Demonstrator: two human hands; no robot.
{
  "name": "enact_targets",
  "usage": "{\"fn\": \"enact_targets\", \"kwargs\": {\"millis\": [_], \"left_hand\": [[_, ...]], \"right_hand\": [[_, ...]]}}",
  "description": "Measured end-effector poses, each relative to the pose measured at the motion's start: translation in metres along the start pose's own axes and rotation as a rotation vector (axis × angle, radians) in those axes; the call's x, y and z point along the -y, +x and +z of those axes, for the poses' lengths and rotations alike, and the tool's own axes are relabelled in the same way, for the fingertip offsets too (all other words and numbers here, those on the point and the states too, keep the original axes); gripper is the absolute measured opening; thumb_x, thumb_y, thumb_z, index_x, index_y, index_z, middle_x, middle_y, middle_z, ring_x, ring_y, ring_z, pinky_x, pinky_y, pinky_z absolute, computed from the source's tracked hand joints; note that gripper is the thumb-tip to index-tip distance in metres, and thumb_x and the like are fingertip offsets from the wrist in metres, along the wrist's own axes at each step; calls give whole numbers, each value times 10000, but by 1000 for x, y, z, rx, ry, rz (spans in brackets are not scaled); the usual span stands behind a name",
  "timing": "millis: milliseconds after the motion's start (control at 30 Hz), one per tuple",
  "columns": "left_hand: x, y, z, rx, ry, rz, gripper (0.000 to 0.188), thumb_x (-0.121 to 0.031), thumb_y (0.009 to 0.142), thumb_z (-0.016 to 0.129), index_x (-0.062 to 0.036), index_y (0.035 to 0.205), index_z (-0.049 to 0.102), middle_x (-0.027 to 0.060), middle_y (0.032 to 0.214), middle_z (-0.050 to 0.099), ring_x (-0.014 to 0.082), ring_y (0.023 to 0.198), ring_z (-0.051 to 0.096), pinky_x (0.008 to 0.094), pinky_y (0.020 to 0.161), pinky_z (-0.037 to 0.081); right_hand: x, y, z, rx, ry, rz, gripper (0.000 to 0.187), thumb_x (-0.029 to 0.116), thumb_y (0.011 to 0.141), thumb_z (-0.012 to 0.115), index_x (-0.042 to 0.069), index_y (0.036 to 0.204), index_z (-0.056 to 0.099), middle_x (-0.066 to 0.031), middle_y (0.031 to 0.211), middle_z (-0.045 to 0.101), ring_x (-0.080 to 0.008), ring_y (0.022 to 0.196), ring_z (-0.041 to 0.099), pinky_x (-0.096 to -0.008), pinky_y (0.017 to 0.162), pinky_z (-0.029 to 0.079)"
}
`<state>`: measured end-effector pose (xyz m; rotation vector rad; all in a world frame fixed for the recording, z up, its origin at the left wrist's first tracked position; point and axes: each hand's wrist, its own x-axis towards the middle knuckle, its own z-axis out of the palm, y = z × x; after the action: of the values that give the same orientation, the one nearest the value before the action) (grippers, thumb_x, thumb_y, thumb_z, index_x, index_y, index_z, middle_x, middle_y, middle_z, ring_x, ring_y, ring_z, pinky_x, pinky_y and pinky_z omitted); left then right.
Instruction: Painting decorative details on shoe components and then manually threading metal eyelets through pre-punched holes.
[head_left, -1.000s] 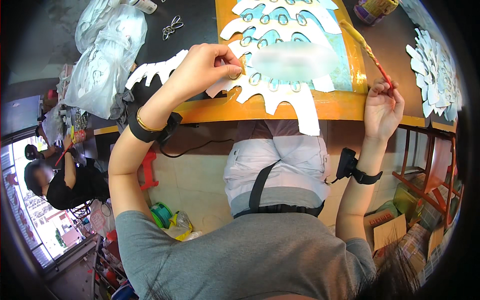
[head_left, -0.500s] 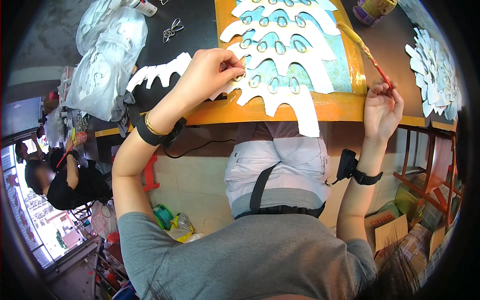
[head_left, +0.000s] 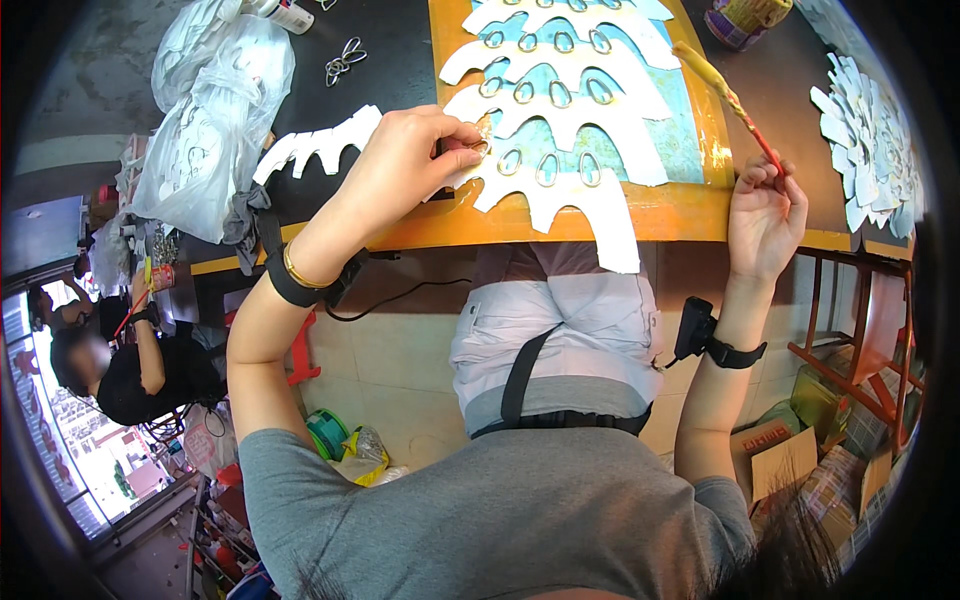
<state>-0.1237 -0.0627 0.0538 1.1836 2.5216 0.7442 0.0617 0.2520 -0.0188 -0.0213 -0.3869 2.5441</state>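
Note:
My left hand (head_left: 420, 155) is closed in a pinch at the left end of the nearest white scalloped piece (head_left: 605, 210). Between thumb and forefinger is a metal ring (head_left: 482, 148), mostly hidden by the fingertips. Other oval metal rings (head_left: 547, 170) sit along the upper edge of this piece. Farther back, more white scalloped pieces (head_left: 560, 120) with rings lie in rows on a blue-and-orange board (head_left: 700, 210). My right hand (head_left: 766, 222) grips a brush (head_left: 738, 108) by its red handle, its yellow, coated end raised beside the board's right edge.
Left of the board lie a loose white scalloped piece (head_left: 320, 148), several loose rings (head_left: 345, 62) and a clear plastic bag (head_left: 215, 120). Beyond the brush stands a smeared jar (head_left: 745, 20); a pile of white pieces (head_left: 868, 150) lies far right. A co-worker (head_left: 150, 360) sits at the left.
My left hand has shifted slightly to the right and toward me, still pinching at the same end of the piece. The right hand and brush stay in place.

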Motion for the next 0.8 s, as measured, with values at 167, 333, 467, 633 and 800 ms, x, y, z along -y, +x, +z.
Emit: {"fn": "enact_targets", "kwargs": {"millis": [167,333,467,633,800], "left_hand": [[-1,-1,4,-37,1,75,196,-132,738,685,-45,913,687,81,739,591,145,543,455,264,520,399],[3,-3,6,8,-1,74,192,-114,757,671,-51,939,682,88,733,574,165,585,502,278,537,410],[5,2,8,-24,72,183,192,-111,766,667,-46,946,680,98,726,564,198,609,529,287,549,412],[-11,3,2,-59,168,147,193,-92,783,645,-41,968,669,107,720,546,225,606,524,307,558,410],[-26,-10,-5,-219,24,97,190,-23,813,580,4,997,616,142,744,507,286,669,537,336,583,419]], "right_hand": [[1,-2,-1,8,-1,7,140,58,838,508,-11,953,549,-175,1029,576,-205,902,544,-307,861,438],[0,-3,-1,11,-21,-7,140,63,839,508,-9,952,548,-176,1026,577,-202,901,544,-307,867,433],[0,1,-4,9,-22,-19,149,64,836,508,-13,955,554,-176,1017,581,-203,898,547,-309,861,437],[1,4,2,-16,-8,-33,161,68,837,501,-16,956,571,-173,995,592,-208,893,569,-306,850,459],[-6,1,15,-72,-40,-82,111,70,850,516,10,903,592,-137,956,608,-190,869,588,-275,837,488]]}}
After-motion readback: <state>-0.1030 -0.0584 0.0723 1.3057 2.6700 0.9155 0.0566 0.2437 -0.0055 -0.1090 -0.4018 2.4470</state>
